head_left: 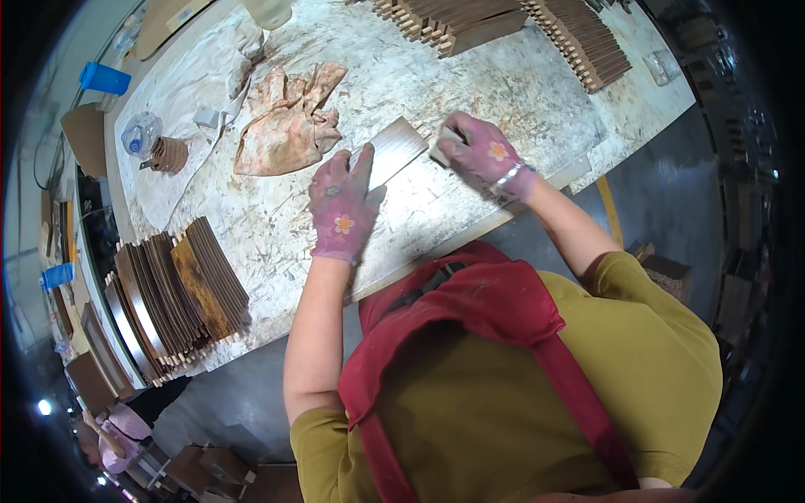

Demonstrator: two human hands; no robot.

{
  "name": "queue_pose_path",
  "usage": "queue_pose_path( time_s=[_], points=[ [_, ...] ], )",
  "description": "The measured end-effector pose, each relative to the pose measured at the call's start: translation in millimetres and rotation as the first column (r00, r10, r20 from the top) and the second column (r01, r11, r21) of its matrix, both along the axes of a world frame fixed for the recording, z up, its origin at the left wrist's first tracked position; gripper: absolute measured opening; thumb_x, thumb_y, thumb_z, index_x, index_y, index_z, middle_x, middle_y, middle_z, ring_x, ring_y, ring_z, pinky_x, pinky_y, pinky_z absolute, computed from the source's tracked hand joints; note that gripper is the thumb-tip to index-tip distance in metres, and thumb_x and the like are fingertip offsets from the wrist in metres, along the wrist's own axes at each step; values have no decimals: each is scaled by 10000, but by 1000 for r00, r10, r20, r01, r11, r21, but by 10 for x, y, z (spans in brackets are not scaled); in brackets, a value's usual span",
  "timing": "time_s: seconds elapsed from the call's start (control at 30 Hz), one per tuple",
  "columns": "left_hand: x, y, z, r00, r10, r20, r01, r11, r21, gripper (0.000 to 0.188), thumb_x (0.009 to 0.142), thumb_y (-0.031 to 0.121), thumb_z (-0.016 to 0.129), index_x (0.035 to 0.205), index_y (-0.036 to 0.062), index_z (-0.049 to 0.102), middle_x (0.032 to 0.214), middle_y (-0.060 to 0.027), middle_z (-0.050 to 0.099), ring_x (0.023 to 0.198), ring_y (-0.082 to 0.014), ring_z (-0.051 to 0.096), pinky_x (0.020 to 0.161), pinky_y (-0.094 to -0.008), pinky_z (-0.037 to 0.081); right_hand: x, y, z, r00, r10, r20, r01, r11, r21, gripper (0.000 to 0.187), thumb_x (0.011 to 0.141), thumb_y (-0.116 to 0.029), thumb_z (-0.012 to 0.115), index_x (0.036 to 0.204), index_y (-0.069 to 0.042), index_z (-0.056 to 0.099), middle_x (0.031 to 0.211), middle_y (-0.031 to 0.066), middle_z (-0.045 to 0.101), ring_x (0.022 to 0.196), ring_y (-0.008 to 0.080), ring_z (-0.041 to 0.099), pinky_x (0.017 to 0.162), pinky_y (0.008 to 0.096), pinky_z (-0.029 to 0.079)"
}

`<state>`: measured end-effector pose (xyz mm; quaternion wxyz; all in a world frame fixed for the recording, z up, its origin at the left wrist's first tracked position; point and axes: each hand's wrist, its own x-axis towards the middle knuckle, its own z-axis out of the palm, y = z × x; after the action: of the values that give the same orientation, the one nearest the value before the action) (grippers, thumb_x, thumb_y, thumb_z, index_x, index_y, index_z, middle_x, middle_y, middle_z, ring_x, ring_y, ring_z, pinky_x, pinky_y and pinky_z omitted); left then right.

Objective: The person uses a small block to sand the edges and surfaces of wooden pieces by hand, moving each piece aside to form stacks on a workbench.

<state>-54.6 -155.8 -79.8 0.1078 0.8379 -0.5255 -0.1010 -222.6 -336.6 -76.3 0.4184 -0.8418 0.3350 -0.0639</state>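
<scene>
A thin, flat panel (401, 149) lies on the worktable, its top catching the light. My left hand (342, 205), in a pinkish-purple glove with a flower print, rests at the panel's left end. Its fingers are stretched out and slightly spread, holding nothing. Just past the right end of the panel, my right hand (486, 155), gloved the same way and with a bracelet at the wrist, is closed around a small pale block (451, 137) with a dark lower edge. The fingers partly cover this block, so its exact kind does not show.
A stained cloth (289, 121) lies crumpled beyond my left hand. Dark wooden slats (176, 289) with pale pegged ends stand stacked at the near left; more slats (579, 42) line the far edge. A clear bottle (141, 134) is at left. Another person (122, 432) appears lower left.
</scene>
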Motion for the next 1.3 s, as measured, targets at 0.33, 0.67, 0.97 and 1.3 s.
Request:
queue_pose_path(
  time_s=[0.33, 0.67, 0.97, 1.3],
  points=[
    [-552, 125, -548, 995, -60, 83, 85, 937, -339, 687, 810, 457, 656, 1360, 80, 494, 1414, -154, 458, 1331, -361, 390, 1099, -547, 271, 1062, 297, 221, 712, 650, 266, -666, 745, -37, 324, 896, -262, 574, 1143, -53, 591, 1036, 125, 618, 886, 269, 650, 780, 373, 513],
    [-625, 175, -654, 1000, 10, 25, 3, 885, -465, 588, 820, 469, 635, 1248, 68, 587, 1213, -138, 604, 1132, -306, 568, 987, -454, 419, 1713, 764, 2, 220, 961, -169, -856, 107, -506, 189, 843, -162, 585, 1029, -131, 604, 938, 60, 613, 824, 254, 639, 682, 364, 529],
    [361, 370, -248, 994, -38, -99, -9, 902, -432, 290, 912, 196, 559, 1174, 91, 625, 1102, -103, 630, 1088, -276, 564, 973, -366, 443, 866, 263, 78, 791, 565, 236, -411, 776, -479, 255, 895, -286, 609, 1041, -79, 576, 886, 108, 613, 845, 313, 634, 677, 427, 528],
    [588, 388, -246, 963, -119, -240, 81, 983, -165, 423, 904, 194, 580, 1326, 165, 562, 1076, -154, 562, 1024, -357, 531, 925, -411, 436, 678, 1215, -404, 838, 520, 164, -373, 766, -523, 185, 806, -191, 608, 984, -140, 602, 904, 92, 588, 839, 283, 599, 812, 436, 411]
  ],
)
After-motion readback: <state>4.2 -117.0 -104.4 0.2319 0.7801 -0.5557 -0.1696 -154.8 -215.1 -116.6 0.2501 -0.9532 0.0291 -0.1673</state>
